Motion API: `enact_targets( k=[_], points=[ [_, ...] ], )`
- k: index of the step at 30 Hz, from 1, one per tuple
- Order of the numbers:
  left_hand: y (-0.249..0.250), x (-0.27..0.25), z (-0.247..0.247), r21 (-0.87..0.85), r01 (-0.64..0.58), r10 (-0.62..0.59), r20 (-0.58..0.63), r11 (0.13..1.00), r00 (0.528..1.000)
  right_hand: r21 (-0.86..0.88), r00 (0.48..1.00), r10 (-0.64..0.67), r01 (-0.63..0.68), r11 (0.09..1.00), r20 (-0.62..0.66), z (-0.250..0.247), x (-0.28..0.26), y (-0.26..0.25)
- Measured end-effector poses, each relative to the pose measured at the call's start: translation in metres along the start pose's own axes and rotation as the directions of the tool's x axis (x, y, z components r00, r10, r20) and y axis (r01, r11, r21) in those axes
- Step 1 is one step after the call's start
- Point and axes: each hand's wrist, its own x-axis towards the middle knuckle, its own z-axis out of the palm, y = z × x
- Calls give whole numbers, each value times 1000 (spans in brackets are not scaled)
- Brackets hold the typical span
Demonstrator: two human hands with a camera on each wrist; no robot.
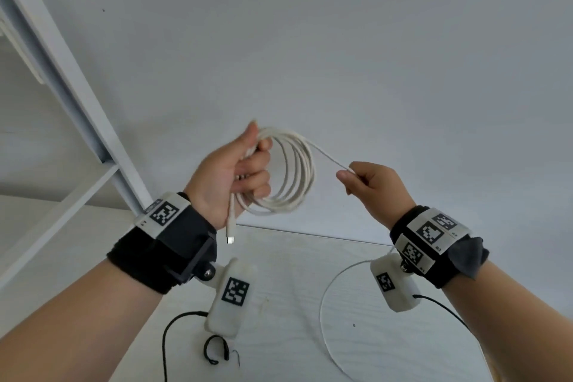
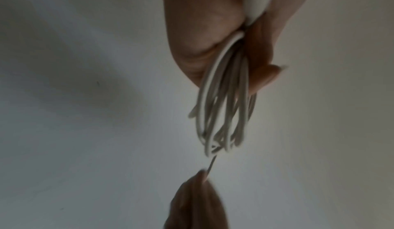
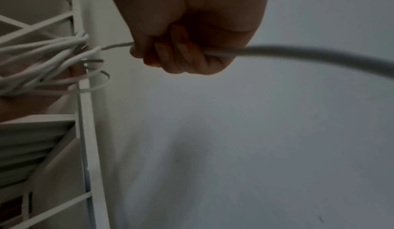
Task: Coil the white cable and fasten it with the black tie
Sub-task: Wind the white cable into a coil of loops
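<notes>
My left hand is raised in front of the wall and grips a coil of several loops of the white cable. The cable's USB plug hangs below the palm. A straight stretch runs from the coil to my right hand, whose thumb and fingers pinch it. The rest of the cable drops in a wide arc onto the table. The black tie lies curled on the table under my left wrist. In the left wrist view the coil hangs from my fingers. In the right wrist view the cable passes through my fist.
A white shelf frame slants along the left, also seen as the frame in the right wrist view. A plain white wall stands behind the hands. The white table lies below. Thin black camera leads trail from both wrists.
</notes>
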Motion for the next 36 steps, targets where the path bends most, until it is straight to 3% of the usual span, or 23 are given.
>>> enact_targets(
  k=[3, 6, 15, 19, 22, 25, 28, 30, 35, 36],
  points=[
    [17, 5, -7, -160, -115, 100, -100, 980, 990, 52, 994, 107, -108, 993, 24, 2, -6, 16],
    [29, 9, -13, -180, -203, 161, -221, 962, 962, 64, 990, 133, -136, 989, 53, 4, -16, 22],
    [18, 19, -18, -175, -239, 186, -274, 955, 944, -238, 950, -26, 104, 966, 311, 21, -32, -13],
    [11, 20, -9, 64, -222, 231, -292, 973, 928, -267, 922, -88, 199, 943, 378, 24, -35, -31],
    [4, 20, 0, 276, -138, 226, -315, 951, 922, -266, 905, -120, 244, 933, 408, 25, -35, -43],
    [-6, 17, 3, 541, -43, 208, -247, 840, 947, -252, 891, -172, 297, 921, 419, 24, -36, -53],
    [-16, 15, 4, 760, 2, 191, -166, 650, 967, -227, 870, -233, 356, 906, 434, 26, -36, -60],
    [-22, 13, 5, 824, 39, 139, -142, 565, 980, -211, 858, -257, 379, 901, 444, 28, -36, -64],
    [-31, 7, 7, 855, 106, 1, -123, 508, 992, -185, 850, -301, 411, 893, 433, 30, -32, -70],
    [-33, 6, 7, 838, 105, 1, -125, 535, 992, -181, 854, -306, 409, 894, 420, 28, -30, -70]
  ],
)
